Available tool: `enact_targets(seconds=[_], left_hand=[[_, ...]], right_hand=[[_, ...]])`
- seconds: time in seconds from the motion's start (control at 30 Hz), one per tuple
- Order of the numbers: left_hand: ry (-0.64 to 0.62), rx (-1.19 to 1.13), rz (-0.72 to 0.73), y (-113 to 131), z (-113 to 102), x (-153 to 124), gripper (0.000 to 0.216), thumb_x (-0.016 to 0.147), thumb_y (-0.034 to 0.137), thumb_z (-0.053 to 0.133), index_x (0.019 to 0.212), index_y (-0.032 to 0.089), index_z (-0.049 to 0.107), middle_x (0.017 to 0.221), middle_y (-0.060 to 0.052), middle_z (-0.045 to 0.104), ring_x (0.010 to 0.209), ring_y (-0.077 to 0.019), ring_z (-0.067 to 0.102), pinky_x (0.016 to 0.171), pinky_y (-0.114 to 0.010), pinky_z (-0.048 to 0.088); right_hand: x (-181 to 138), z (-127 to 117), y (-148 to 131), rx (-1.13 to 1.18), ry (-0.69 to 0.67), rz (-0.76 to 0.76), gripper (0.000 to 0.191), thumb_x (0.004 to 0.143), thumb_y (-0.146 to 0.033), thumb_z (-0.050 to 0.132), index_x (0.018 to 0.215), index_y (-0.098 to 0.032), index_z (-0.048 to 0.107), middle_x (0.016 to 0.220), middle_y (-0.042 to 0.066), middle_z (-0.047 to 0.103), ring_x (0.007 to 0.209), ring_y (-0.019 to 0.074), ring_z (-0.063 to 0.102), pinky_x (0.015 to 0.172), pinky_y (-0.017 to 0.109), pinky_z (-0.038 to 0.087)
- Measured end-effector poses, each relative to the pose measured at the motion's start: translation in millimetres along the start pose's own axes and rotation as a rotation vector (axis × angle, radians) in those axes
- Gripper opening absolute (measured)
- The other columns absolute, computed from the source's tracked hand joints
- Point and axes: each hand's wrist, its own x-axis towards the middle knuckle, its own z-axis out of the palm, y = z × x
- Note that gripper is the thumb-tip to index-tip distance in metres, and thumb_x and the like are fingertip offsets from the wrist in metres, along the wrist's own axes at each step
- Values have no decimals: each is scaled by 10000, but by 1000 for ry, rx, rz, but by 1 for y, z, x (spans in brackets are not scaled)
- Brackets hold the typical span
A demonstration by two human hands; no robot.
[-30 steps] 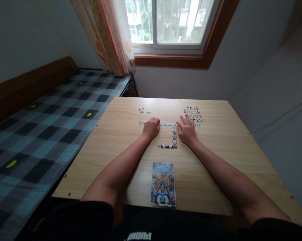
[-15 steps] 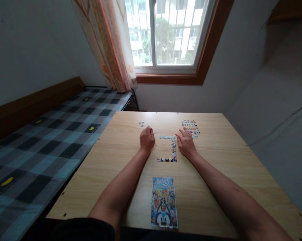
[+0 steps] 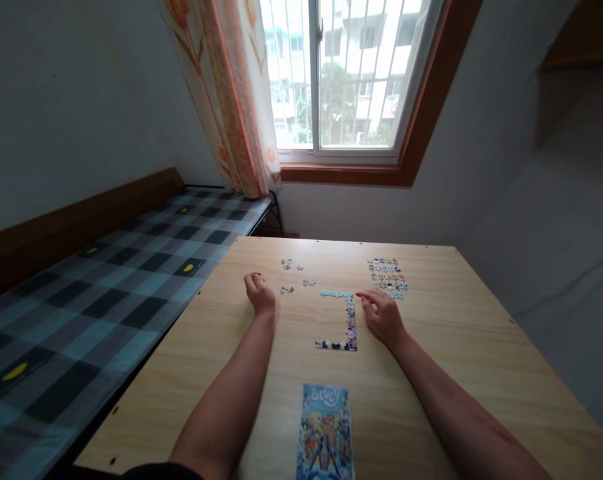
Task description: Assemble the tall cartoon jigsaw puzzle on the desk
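Observation:
On the wooden table lies a partly joined jigsaw puzzle [image 3: 351, 320], its top, right and bottom edges forming a bracket that opens to the left. My right hand [image 3: 383, 319] rests just right of it, index finger stretched toward the top right corner and the other fingers loosely bent. My left hand [image 3: 260, 295] is farther left, its fingers curled closed; whether anything is inside is hidden. Near it are small groups of loose puzzle pieces [image 3: 287, 290]. Beyond my right hand, more puzzle pieces [image 3: 387, 277] lie in several rows.
A picture sheet [image 3: 325, 427] lettered "BLUEY" lies at the near side of the table [image 3: 181, 373]. To the left stands a bed [image 3: 131, 267] with a checked cover. A curtain [image 3: 231, 100] and a barred window [image 3: 356, 80] are behind the table.
My left hand has moved left, away from the puzzle, uncovering loose pieces. My right hand's fingers have drawn in from spread, with the index pointing at the corner. The view has tilted up slightly.

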Motion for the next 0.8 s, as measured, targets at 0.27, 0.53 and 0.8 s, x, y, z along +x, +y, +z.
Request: enact_targets(seconds=[0.27,0.53,0.8], left_hand=[[-22,-8,8,-9,5,3,228,1000,293,285,924,233,491,813,-17,566,763,-155,579,700,-248,464],[-11,-7,-1,-9,4,3,238,1016,338,305,930,230,499,832,-24,592,747,-146,591,687,-238,475],[4,-43,-15,-10,2,5,249,1004,330,311,910,221,515,813,-28,594,734,-149,589,682,-246,472]], right_hand=[[-2,-2,-1,62,-78,66,322,961,-316,481,1022,-190,772,857,67,770,712,204,682,731,322,528],[-2,-3,-2,42,-190,123,346,949,-331,479,1023,-182,783,698,35,735,577,183,631,681,301,503],[-3,-3,-3,65,-251,130,338,948,-325,476,1031,-200,779,909,61,789,802,217,721,779,319,520]])
